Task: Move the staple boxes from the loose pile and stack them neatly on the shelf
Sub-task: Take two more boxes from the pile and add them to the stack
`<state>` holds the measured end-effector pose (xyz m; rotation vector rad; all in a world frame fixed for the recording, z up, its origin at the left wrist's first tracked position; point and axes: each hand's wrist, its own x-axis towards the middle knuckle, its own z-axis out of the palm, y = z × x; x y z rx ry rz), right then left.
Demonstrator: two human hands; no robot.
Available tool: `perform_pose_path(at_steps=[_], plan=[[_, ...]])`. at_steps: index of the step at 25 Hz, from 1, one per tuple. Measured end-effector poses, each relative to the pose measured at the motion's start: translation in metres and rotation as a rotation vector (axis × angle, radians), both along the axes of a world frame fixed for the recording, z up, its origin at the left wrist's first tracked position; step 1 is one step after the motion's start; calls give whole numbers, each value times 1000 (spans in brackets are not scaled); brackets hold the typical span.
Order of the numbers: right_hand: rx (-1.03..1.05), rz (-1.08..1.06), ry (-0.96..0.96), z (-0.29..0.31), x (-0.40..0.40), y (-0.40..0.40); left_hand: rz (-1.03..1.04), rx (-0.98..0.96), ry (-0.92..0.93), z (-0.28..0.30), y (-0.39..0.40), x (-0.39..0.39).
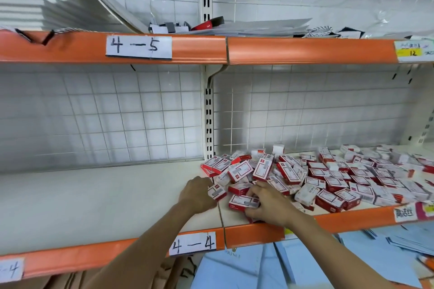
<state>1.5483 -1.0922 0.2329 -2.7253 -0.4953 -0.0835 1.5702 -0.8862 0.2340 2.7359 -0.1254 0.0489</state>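
Observation:
A loose pile of several small red-and-white staple boxes (328, 176) covers the right half of the white shelf (94, 204). My left hand (197, 195) is at the pile's left edge, its fingers curled round one staple box (217, 191). My right hand (267, 206) lies at the front of the pile, gripping another staple box (242, 202) that lies flat near the shelf's front edge. The left half of the shelf bears no boxes.
An orange front rail (253, 234) carries the label "4-4" (192, 244). The shelf above (305, 50), labelled "4-5", holds papers and clips. A slotted upright (208, 119) and a wire grid back the shelf. Blue and brown sheets lie below.

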Motion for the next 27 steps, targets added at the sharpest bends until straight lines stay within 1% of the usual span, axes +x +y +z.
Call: perform_pose_path(at_steps=[5,7,11,15,22,27], plan=[[48,107,-34,-2,-3,78,-32,40,-64,8,91,-31],[33,158,-66,-1,-6,115,-19,47,-71,11,127,-47],[45,242,-114,-2,-17,186,49,20,-85,11,196,-77],[54,312,-98,-2,-28,248,127,-36,-116,9,254,-106],[70,383,-97,-4,-53,343,224,-66,-149,2,346,-152],[52,463,-100,-6,-61,412,303,-97,-148,-4,405,-171]])
